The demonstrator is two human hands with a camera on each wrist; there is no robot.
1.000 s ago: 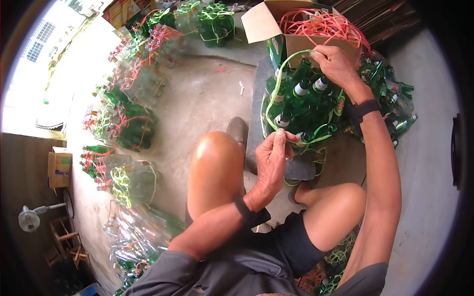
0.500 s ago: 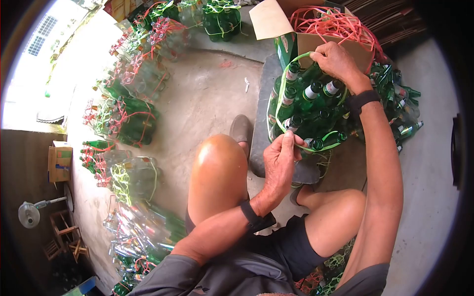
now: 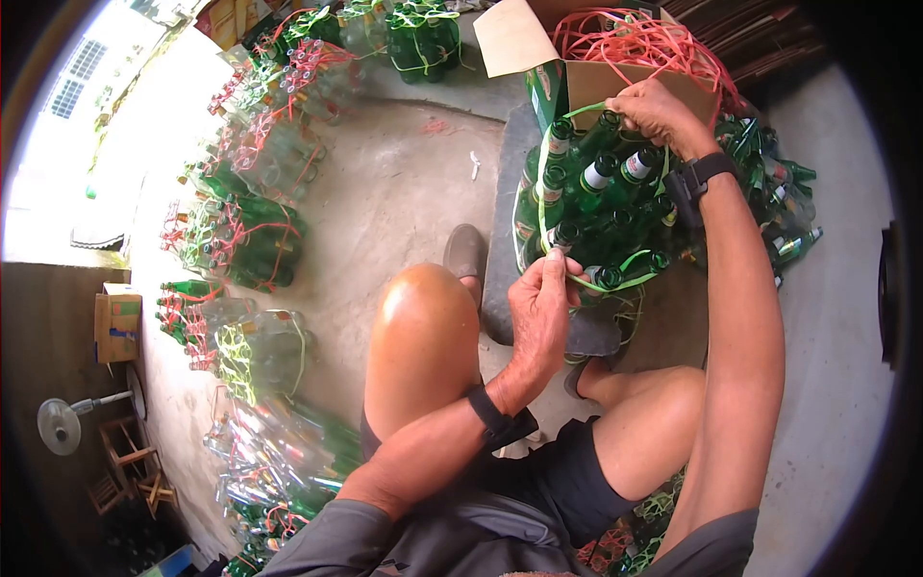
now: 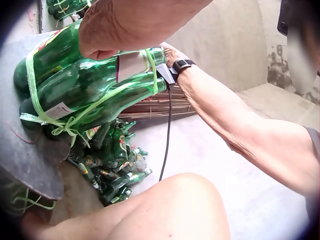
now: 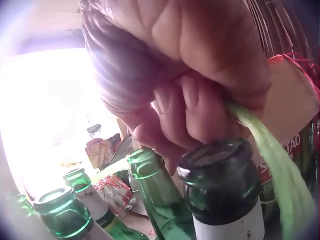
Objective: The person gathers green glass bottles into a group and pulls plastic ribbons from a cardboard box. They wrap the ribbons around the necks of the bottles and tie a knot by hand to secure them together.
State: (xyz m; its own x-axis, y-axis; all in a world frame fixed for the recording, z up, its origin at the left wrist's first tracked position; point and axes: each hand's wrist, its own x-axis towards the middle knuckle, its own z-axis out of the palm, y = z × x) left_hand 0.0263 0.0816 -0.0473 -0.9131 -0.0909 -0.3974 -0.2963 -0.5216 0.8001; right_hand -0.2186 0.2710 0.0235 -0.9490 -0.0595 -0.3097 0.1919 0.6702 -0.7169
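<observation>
A cluster of green glass bottles (image 3: 594, 197) stands on a grey slab (image 3: 504, 221) in the head view. Pale green plastic strapping (image 3: 541, 183) runs round the necks. My left hand (image 3: 540, 308) pinches the strap at the near side, thumb uppermost. At the far side my right hand (image 3: 659, 113) grips another part of it; in the right wrist view its curled fingers are right above the bottle mouths (image 5: 217, 160). Lower down the bottles, the left wrist view shows a strap band (image 4: 31, 85) with a knot (image 4: 64, 126).
Beyond the bottles, an open cardboard box (image 3: 639, 91) holds red strapping (image 3: 639, 43). Loose green bottles (image 3: 779, 192) are heaped to the right. Strapped bottle bundles (image 3: 255, 236) line the left side, with a pile of clear bottles (image 3: 279, 442) nearer. A knee (image 3: 428, 317) is beside my left forearm.
My left hand has shifted slightly right along with the strap, which now lies closer to the near bottle necks. My right wrist has turned a little; both hands keep their hold.
</observation>
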